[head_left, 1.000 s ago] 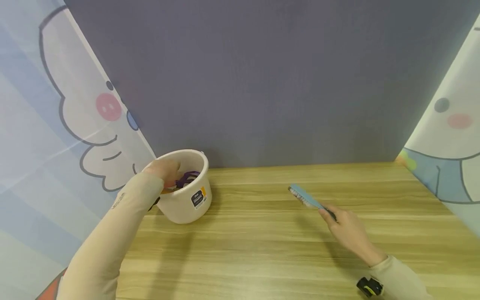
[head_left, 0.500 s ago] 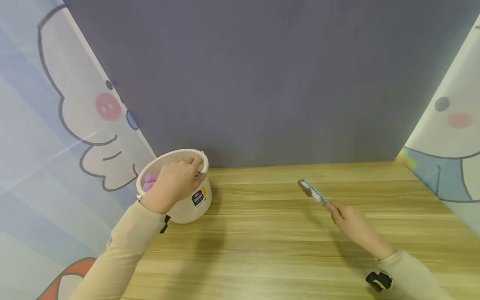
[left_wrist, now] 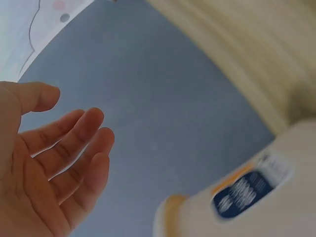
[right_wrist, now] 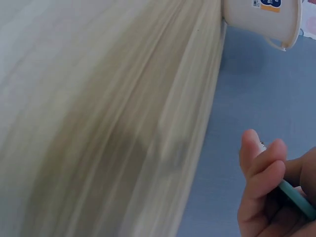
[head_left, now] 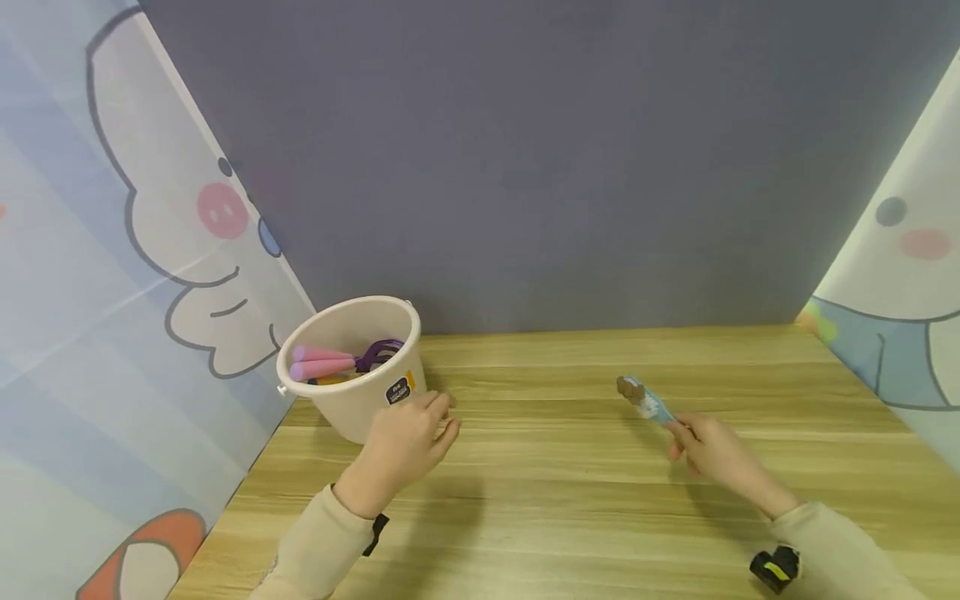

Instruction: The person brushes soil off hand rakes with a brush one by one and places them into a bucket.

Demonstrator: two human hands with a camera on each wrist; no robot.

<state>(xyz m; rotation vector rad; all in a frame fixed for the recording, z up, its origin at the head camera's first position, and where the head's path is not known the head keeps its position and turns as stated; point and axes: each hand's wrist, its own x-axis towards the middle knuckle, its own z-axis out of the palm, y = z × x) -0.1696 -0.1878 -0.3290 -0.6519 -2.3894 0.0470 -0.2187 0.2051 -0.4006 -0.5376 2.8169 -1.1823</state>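
My right hand (head_left: 712, 454) grips a light blue scrub brush (head_left: 657, 409) by its handle, over the right part of the table. White bristles show along its head, with a brown patch at the far end. In the right wrist view, curled fingers (right_wrist: 261, 173) wrap the blue-green handle (right_wrist: 297, 200). My left hand (head_left: 405, 437) holds nothing and hovers in front of the white bucket (head_left: 345, 417), its fingers relaxed. Inside the bucket lie two pink handles (head_left: 322, 367) with lilac ends, beside a dark purple piece (head_left: 377, 354). Something yellow shows partly beneath them.
The bucket stands at the back left of the wooden table (head_left: 540, 500), close to the grey back panel (head_left: 540, 167). Cartoon-printed sheets rise at the left (head_left: 75, 333) and right (head_left: 922, 333).
My left hand has come out of the bucket with nothing in it and moved right and toward me. My right hand has shifted slightly right, turning the brush so its brown patch shows.
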